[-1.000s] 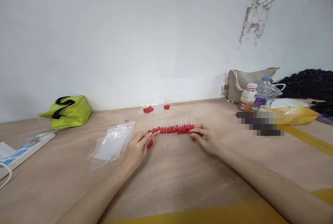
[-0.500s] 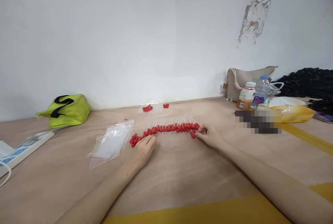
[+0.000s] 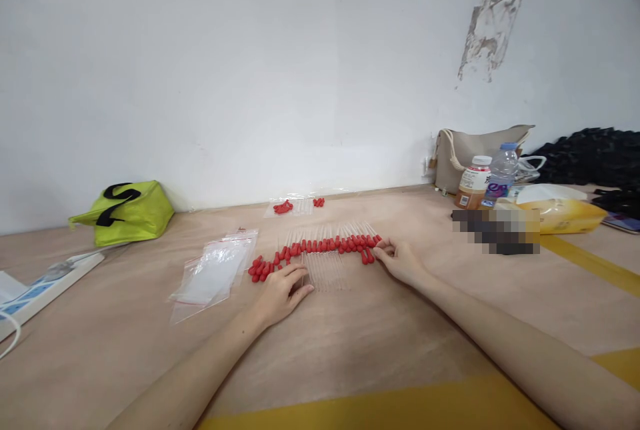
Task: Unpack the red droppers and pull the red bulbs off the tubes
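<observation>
Dozens of droppers lie fore-and-aft, rowed crosswise; open bench nearer; left hand slack, right hand grip unclear.

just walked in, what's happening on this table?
A person is working a row of glass droppers with red bulbs laid on the table. The left hand rests open at the tubes' near left end; the right hand touches the row's right end. Clear zip bags lie to the left.
</observation>
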Action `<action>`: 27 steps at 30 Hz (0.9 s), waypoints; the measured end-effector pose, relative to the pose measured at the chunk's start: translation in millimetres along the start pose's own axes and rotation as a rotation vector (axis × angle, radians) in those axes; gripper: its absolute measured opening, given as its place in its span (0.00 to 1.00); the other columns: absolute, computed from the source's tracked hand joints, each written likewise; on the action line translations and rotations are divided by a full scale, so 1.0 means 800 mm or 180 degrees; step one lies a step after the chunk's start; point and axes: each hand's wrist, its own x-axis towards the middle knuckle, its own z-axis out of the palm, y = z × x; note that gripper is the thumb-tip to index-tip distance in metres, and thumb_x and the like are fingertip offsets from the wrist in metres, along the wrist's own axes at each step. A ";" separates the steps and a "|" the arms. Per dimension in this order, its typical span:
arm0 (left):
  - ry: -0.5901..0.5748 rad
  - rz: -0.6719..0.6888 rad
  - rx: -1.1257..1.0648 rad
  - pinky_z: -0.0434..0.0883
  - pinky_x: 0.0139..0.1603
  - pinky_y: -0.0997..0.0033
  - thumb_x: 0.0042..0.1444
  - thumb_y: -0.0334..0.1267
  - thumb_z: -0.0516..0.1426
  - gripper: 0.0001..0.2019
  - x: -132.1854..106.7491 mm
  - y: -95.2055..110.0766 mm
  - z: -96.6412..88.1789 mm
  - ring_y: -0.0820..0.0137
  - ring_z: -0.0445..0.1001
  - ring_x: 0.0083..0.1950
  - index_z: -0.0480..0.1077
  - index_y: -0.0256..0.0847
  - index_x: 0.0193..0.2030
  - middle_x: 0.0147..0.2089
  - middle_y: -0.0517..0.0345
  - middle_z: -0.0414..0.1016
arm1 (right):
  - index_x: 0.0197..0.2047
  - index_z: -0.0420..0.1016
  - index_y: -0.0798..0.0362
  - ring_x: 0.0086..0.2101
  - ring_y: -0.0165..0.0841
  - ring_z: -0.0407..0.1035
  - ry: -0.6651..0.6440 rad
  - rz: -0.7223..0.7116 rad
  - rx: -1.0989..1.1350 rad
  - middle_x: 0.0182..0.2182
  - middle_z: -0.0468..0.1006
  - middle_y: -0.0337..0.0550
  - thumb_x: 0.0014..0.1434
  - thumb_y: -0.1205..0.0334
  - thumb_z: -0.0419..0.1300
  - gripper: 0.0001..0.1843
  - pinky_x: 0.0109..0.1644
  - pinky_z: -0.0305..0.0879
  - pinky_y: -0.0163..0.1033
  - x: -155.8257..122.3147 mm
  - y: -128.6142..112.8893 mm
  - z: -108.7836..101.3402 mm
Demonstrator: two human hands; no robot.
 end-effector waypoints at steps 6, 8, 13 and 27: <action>-0.0112 0.0005 0.0055 0.71 0.46 0.64 0.55 0.41 0.53 0.14 -0.005 -0.003 -0.002 0.66 0.72 0.46 0.68 0.40 0.46 0.48 0.50 0.72 | 0.31 0.72 0.51 0.27 0.29 0.68 0.0155 -0.0017 -0.0331 0.27 0.76 0.37 0.49 0.57 0.55 0.09 0.31 0.58 0.33 -0.002 -0.008 -0.009; -0.0044 0.0073 0.0090 0.71 0.46 0.64 0.55 0.40 0.52 0.13 -0.006 -0.003 -0.002 0.65 0.72 0.47 0.68 0.39 0.46 0.48 0.49 0.72 | 0.32 0.73 0.50 0.29 0.30 0.68 0.0202 -0.0124 -0.0499 0.27 0.76 0.37 0.48 0.56 0.55 0.09 0.31 0.56 0.34 0.002 -0.012 -0.014; 0.0158 0.0210 0.0213 0.69 0.47 0.62 0.54 0.41 0.54 0.15 -0.005 0.002 -0.009 0.63 0.70 0.49 0.68 0.39 0.47 0.49 0.48 0.70 | 0.29 0.75 0.50 0.31 0.33 0.67 0.0028 -0.0299 -0.1182 0.25 0.75 0.39 0.47 0.53 0.57 0.11 0.36 0.53 0.37 0.023 -0.031 -0.024; 0.0773 -0.0073 0.0811 0.57 0.51 0.52 0.44 0.25 0.51 0.13 0.000 0.006 -0.025 0.62 0.65 0.47 0.72 0.44 0.33 0.44 0.55 0.72 | 0.19 0.74 0.52 0.30 0.40 0.69 0.0079 0.0179 -0.1682 0.22 0.75 0.48 0.50 0.57 0.52 0.15 0.42 0.52 0.48 0.039 -0.045 -0.005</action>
